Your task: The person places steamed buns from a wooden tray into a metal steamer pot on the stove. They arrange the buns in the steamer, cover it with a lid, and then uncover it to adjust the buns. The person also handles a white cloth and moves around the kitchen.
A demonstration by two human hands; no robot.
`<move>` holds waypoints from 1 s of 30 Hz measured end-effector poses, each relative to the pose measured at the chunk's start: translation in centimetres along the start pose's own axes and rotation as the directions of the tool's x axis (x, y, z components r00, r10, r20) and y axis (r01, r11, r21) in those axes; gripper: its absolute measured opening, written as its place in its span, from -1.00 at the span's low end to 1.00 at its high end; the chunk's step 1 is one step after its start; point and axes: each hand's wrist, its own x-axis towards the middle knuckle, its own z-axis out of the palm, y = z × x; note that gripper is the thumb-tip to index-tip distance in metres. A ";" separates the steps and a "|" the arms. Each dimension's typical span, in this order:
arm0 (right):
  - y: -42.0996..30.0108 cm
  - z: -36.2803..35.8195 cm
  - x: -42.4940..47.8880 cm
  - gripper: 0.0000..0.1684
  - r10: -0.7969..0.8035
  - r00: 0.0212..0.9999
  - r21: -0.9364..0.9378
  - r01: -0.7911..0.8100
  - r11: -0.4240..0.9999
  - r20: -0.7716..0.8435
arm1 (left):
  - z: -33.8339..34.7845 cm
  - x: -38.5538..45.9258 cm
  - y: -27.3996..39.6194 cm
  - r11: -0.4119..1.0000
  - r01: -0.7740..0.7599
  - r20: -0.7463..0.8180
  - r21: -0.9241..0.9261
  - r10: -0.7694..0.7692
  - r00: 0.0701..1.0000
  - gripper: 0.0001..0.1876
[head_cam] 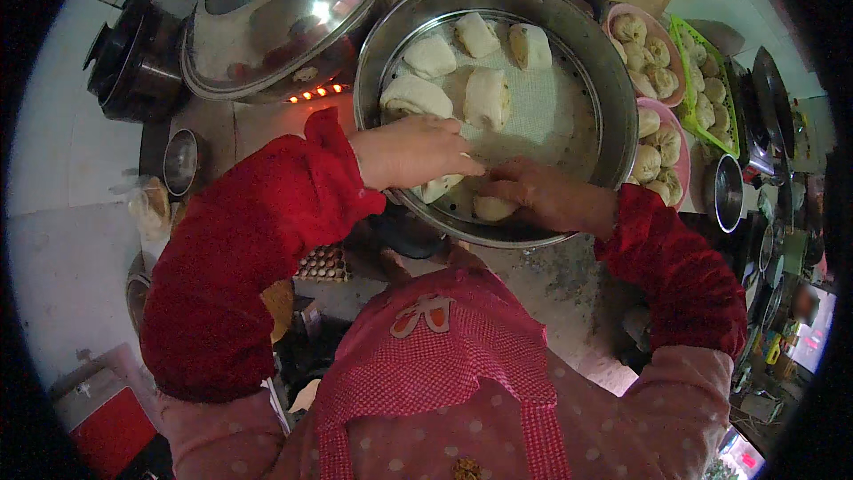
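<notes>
A round metal steamer (616, 87) stands before me, its perforated floor covered by a pale mesh cloth (560, 113). Several white dough rolls lie on the cloth, among them a roll (488, 99) near the middle and a roll (530, 47) towards the far side. Over the near left part reaches my left hand (416, 152), above another roll (438, 188) that it partly hides; whether it grips that roll I cannot tell. My right hand (543, 193) is at the near rim, its fingers around a roll (494, 208) low in the steamer. The fingertips of both hands are close together.
A large lidded pot (266, 33) stands left of the steamer, with orange glowing spots (320, 92) under it. To the right are a pink bowl (681, 160) and a green basket (726, 80) of buns. A metal bowl (181, 161) is at left, an egg tray (323, 263) below.
</notes>
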 end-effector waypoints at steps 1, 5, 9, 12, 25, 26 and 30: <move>-0.9 -0.6 0.0 -0.47 -0.003 0.999 -0.024 0.002 1.000 -0.039 | -0.3 -0.1 0.1 1.000 -0.017 -0.025 0.021 0.018 1.000 -0.54; -1.8 -1.3 0.2 -0.48 0.000 0.999 -0.100 -0.005 0.995 -0.049 | -2.0 -0.8 0.5 1.000 0.008 0.030 0.006 -0.008 1.000 -0.67; -1.9 -2.2 1.2 -0.58 0.012 0.990 -0.040 -0.007 0.999 0.141 | -1.7 -0.3 0.0 0.996 0.084 0.164 0.008 -0.084 0.983 -0.73; -1.8 -1.8 1.8 -0.63 -0.079 0.995 -0.039 0.081 0.996 0.062 | -0.5 -0.3 -0.7 0.996 0.040 0.098 -0.075 -0.032 0.995 -0.78; -2.5 -2.4 1.6 -0.38 0.168 0.986 0.081 -0.168 0.982 -0.001 | 0.5 -0.7 -1.1 0.954 0.143 -0.014 -0.264 -0.152 0.988 -0.52; -3.3 -2.2 1.7 -0.38 0.241 0.970 0.055 -0.240 0.969 -0.016 | 0.4 -0.7 -1.1 0.950 0.160 0.007 -0.268 -0.164 0.986 -0.51; -3.1 -1.5 1.6 -0.29 0.260 0.965 0.117 -0.261 0.958 0.028 | 0.6 -0.7 -1.1 0.953 0.180 0.020 -0.242 -0.180 0.983 -0.50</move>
